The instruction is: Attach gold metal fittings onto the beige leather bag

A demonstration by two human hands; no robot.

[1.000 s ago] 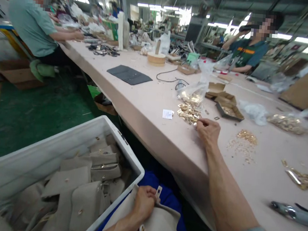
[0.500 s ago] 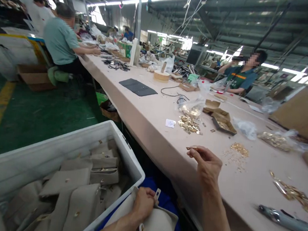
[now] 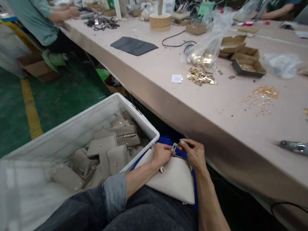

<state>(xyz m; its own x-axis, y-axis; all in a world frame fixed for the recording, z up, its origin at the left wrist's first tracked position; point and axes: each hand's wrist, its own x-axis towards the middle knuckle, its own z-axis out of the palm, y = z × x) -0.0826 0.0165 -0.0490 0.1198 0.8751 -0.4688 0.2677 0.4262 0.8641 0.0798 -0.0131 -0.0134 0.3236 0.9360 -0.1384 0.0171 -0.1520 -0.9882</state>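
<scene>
A beige bag (image 3: 174, 180) lies on my lap over blue cloth. My left hand (image 3: 161, 155) grips the bag's top edge by a small strap tab. My right hand (image 3: 192, 154) pinches a small gold metal clasp (image 3: 177, 145) right against that tab, the two hands almost touching. A pile of the same gold clasps (image 3: 200, 76) lies on the long pink table (image 3: 172, 95) beside a clear bag of more.
A white bin (image 3: 88, 124) with several beige bags stands at my left knee. Gold studs (image 3: 263, 94), open cardboard boxes (image 3: 248, 66), a grey tool (image 3: 302, 149), a black mat (image 3: 134, 45) and cables lie on the table. A person in a green shirt (image 3: 28, 7) sits far left.
My right hand picked a gold clasp from the table pile and carried it down to the bag on my lap. My head tilted down.
</scene>
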